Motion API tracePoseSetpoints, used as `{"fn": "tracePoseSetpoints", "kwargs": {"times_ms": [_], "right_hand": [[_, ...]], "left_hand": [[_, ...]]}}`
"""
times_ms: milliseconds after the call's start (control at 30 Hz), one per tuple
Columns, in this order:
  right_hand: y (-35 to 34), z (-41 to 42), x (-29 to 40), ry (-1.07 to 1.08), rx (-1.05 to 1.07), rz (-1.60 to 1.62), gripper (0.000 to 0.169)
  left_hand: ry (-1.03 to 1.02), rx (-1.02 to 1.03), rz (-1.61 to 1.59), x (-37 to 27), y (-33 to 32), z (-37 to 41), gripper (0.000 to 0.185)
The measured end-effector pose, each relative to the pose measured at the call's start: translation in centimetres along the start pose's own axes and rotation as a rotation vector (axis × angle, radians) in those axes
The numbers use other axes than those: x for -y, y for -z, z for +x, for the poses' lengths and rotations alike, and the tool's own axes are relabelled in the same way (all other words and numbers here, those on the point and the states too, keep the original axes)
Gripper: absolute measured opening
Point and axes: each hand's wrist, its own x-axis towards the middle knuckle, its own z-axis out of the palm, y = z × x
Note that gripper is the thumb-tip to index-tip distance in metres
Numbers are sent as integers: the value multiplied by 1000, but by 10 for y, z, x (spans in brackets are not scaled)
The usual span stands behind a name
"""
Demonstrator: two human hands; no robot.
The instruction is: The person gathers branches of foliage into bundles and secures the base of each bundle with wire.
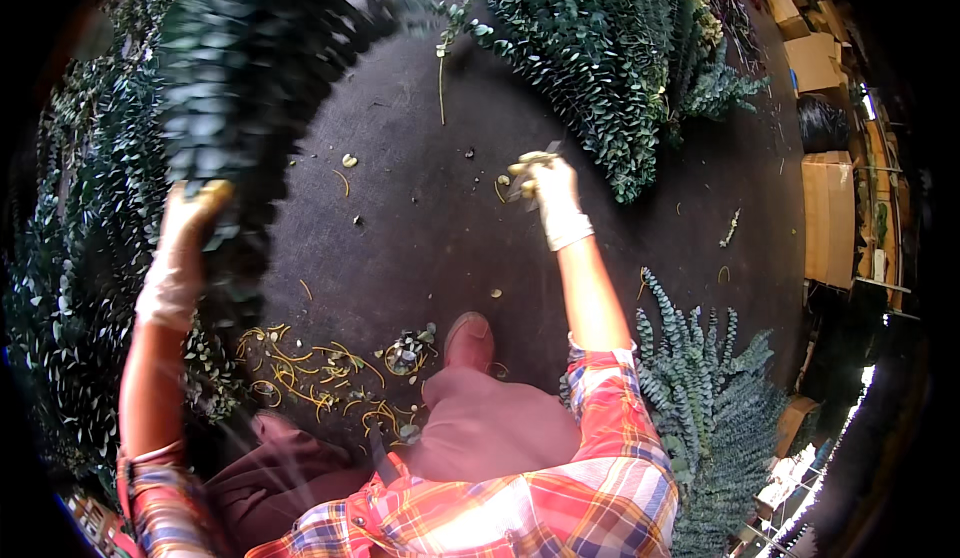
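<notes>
My left hand (193, 209), in a pale glove with yellowed fingers, grips the lower end of a long eucalyptus bunch (225, 85). Motion blurs that bunch, which reaches up to the top of the view. My right hand (553, 183), gloved the same way, is held out over the dark floor (420, 250), its fingers curled around a small metal tool (553, 147). The tool is too blurred for its kind to be told. Beyond the right hand lies a large heap of eucalyptus branches (592, 55).
More eucalyptus (90, 280) is massed along the left. Blue-green eucalyptus stems (697, 393) lie beside my right elbow. Trimmed stems and leaves (322, 370) litter the floor near my boot (469, 339). A cardboard box (827, 220) stands at the right edge below a black plastic bag (821, 123).
</notes>
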Motion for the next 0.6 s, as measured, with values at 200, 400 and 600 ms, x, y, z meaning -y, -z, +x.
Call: {"fn": "tracePoseSetpoints", "kwargs": {"times_ms": [200,400,600], "right_hand": [[110,50,30,101,-444,-202,21],[271,132,-14,62,-172,-1083,22],[214,130,-15,-341,43,-564,11]], "left_hand": [[26,-378,-72,-31,179,-99,44],[126,-856,280,45,214,-174,54],[60,-942,-289,68,306,-266,60]]}}
